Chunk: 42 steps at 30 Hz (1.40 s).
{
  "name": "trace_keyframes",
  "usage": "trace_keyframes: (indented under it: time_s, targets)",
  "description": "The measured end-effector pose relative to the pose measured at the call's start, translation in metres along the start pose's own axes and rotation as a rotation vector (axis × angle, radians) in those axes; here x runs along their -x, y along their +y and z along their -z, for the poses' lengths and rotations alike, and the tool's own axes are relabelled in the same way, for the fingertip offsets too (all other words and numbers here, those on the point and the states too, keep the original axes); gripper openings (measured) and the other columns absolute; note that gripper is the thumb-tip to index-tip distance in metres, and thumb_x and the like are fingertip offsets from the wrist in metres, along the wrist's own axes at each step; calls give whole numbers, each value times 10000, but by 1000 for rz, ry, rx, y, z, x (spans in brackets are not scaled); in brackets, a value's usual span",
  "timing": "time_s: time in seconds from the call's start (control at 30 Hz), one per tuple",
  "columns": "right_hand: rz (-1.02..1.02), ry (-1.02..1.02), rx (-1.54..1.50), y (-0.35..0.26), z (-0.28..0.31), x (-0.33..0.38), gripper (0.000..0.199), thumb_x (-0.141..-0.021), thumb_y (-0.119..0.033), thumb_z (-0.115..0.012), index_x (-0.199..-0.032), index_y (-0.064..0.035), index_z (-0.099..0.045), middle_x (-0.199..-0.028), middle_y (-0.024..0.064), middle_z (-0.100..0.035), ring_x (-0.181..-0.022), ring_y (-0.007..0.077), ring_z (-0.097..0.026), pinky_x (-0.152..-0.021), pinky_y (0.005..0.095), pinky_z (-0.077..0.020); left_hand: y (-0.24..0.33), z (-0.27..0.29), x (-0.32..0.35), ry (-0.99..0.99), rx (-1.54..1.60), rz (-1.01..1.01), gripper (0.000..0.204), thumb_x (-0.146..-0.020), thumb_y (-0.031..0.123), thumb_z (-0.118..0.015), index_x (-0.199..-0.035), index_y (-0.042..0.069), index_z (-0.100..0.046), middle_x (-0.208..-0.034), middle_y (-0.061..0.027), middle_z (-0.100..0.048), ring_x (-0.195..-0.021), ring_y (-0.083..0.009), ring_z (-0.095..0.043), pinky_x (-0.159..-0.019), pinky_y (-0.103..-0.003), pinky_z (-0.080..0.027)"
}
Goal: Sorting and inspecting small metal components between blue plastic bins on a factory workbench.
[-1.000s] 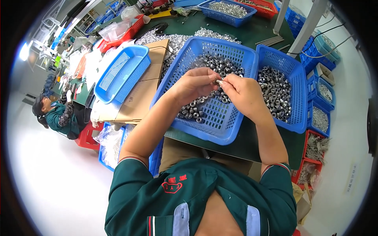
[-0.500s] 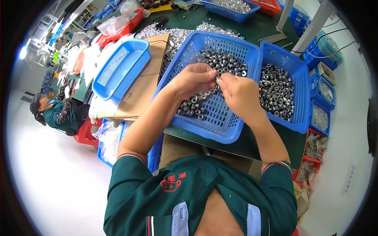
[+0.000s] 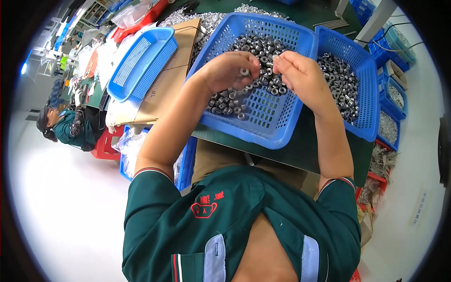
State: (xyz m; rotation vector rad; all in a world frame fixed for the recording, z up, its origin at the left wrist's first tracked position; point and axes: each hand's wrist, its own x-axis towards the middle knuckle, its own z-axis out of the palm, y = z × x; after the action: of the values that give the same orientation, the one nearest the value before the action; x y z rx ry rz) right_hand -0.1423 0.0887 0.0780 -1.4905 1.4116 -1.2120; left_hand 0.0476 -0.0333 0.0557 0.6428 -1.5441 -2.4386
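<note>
Over the larger blue basket, my left hand is curled, with a small metal ring showing within its fingers. To the right, my right hand has thumb and fingertips pressed together; anything between them is too small to make out. A gap separates the two hands. Beneath them, shiny metal rings lie heaped at the far side of the basket, and a smaller group lies at its near left. The bare slotted bottom shows at the near right.
A second blue basket of metal rings stands at the right. Left are an empty blue basket and cardboard on the green table. Silvery parts lie behind. A co-worker sits far left. Blue bins line the right.
My hands were together at the fingertips and have come apart, left hand to the left, right hand to the right. The baskets and table appear higher in the picture.
</note>
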Motion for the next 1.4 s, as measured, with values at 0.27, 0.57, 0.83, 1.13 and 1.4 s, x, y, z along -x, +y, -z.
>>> trace_keyframes:
  time_s: [0.27, 0.57, 0.83, 1.13, 1.4]
  targets:
    - [160, -14, 89, 1, -8, 5, 280, -958, -241, -546, -784, -24, -578, -588, -37, -441, -548, 39, -386, -503, 228, -323, -18, -42, -3, -43, -1786, 457, 279, -687, 340, -765, -851, 123, -703, -810, -82, -678, -801, -275, -656, -674, -406, -500]
    - [255, 52, 212, 5, -9, 0, 297, -918, -268, -555, -763, -15, -566, -609, 182, -547, -578, 345, -567, -549, 396, -429, -23, -21, -16, -22, -1641, 348, 252, -750, 299, -724, -865, 76, -702, -805, -90, -680, -764, -226, -652, -695, -367, -502]
    - [176, 86, 255, 6, -7, 2, 256, -937, -232, -544, -809, -11, -561, -621, 135, -531, -597, 237, -520, -544, 363, -405, -4, -6, -5, 103, 315, -17, 240, -898, 208, -542, -1008, 11, -621, -798, -67, -598, -603, -118, -463, -505, -223, -341]
    - [203, 135, 438, 11, -17, -1, 242, -907, -262, -554, -793, -50, -581, -644, 171, -606, -629, 372, -612, -554, 476, -448, -2, -19, 2, 125, 78, -181, 228, -941, 210, -584, -1047, 8, -590, -810, -64, -616, -617, -82, -498, -518, -207, -366]
    - [536, 241, 747, 9, -21, 1, 135, -826, -149, -574, -718, -72, -546, -626, 111, -591, -584, 303, -604, -518, 405, -457, -3, -20, 3, 232, 2, -135, 143, -935, 203, -596, -939, 61, -582, -712, -42, -587, -551, -67, -442, -455, -189, -309]
